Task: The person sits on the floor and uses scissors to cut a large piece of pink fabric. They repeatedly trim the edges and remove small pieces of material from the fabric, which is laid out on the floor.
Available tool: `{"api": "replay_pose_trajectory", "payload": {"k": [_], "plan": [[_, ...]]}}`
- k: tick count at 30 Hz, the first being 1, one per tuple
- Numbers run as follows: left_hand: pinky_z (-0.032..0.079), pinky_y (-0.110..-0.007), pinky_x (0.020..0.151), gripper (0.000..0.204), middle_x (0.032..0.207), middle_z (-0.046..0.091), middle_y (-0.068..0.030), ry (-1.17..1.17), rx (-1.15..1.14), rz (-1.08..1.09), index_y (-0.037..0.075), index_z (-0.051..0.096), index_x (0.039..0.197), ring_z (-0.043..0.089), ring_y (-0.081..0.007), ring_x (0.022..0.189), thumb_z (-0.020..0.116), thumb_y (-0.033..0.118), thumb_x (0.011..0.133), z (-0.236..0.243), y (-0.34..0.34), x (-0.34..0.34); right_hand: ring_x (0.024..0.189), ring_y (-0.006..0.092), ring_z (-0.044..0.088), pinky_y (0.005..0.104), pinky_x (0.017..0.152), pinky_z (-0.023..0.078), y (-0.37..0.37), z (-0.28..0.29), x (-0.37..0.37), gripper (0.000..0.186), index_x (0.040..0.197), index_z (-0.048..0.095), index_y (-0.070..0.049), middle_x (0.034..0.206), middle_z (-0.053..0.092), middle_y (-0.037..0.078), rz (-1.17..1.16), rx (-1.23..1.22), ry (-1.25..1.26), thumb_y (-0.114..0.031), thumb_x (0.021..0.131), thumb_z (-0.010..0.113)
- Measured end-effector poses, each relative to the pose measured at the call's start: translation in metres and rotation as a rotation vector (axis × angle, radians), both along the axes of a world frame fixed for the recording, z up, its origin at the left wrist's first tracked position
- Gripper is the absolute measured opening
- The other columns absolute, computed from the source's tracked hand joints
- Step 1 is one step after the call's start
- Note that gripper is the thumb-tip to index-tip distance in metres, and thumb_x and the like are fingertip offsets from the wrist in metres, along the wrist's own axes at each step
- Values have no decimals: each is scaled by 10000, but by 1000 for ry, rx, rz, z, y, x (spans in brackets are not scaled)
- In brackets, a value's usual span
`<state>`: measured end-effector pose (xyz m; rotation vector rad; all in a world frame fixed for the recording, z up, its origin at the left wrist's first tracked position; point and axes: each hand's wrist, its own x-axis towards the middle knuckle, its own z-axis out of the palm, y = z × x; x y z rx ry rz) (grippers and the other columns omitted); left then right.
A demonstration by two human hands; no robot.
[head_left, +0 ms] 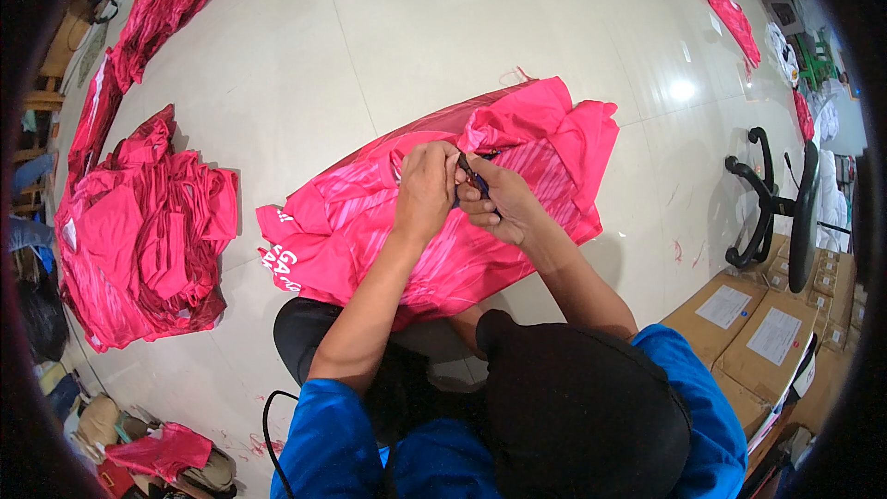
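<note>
A bright pink patterned shirt [443, 263] is spread across my lap and out over the floor, with white lettering on one sleeve at its left end. My left hand [423, 189] is closed, pinching the fabric near the shirt's upper middle. In my right hand [502, 203] are small thread snips [476, 181] with dark blades and bluish handles. Fingers wrap round the handles, and the blades point up beside my left fingertips. The two hands nearly meet over the shirt. My fingers hide the exact spot between them.
A heap of pink shirts [152, 240] lies on the pale tiled floor [443, 9] to the left, with more pink garments [180, 0] beyond it. To the right are a black office chair [767, 203] and cardboard boxes [739, 314]. Red thread scraps dot the floor.
</note>
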<state>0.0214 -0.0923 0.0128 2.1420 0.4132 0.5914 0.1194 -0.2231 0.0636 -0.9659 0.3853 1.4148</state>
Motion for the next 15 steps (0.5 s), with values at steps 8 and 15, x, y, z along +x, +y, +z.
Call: {"api": "replay_pose_trajectory", "payload": {"k": [8,15], "plan": [[496,-525,938,89,1071,695,-179,55,-97,37,27,617,1127,651,-413,1040,619,110,1095,-7,-3,1,497,51,366,241,397,297,-2,-1,1,391,985,593,-129,720,510,-43,29,-35,10,-441,1189,475],[499,-533,941,116,1080,682,-195,25,-26,-11,30,632,1162,646,-431,1049,628,129,1103,-8,-2,1,492,43,372,236,388,289,-5,-8,5,378,974,589,-129,714,509,-46,27,11,43,-425,1184,486]]}}
